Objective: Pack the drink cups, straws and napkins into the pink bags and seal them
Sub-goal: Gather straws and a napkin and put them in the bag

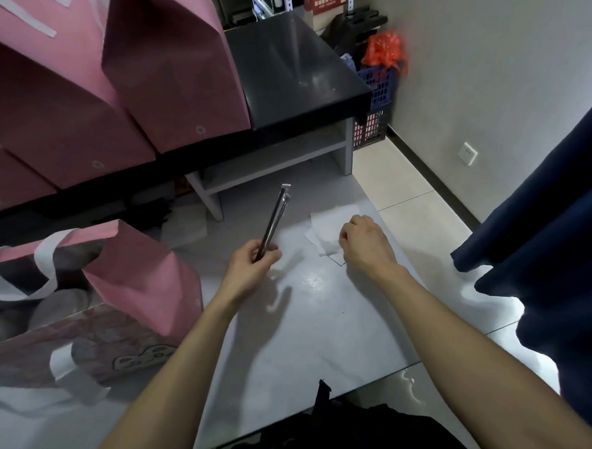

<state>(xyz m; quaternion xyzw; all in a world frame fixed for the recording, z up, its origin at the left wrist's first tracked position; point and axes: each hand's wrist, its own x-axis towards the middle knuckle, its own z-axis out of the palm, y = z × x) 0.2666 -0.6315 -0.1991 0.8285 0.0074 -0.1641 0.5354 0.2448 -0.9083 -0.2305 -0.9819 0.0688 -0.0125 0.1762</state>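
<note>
My left hand (252, 266) grips the lower end of wrapped straws (276, 216), which point up and away over the grey table (310, 319). My right hand (364, 243) has curled fingers on white napkins (332, 227) lying flat near the table's far right side; whether it pinches them is unclear. An open pink bag (132, 277) with white handles stands to the left of my left hand, and its inside is dim. Folded-shut pink bags (163, 70) stand on the black counter behind.
A black counter (300, 80) runs along the back, with a grey shelf beneath. A blue crate (378, 93) with an orange plastic bag sits by the wall. A dark blue cloth (545, 238) hangs at the right. Something black lies at the near table edge.
</note>
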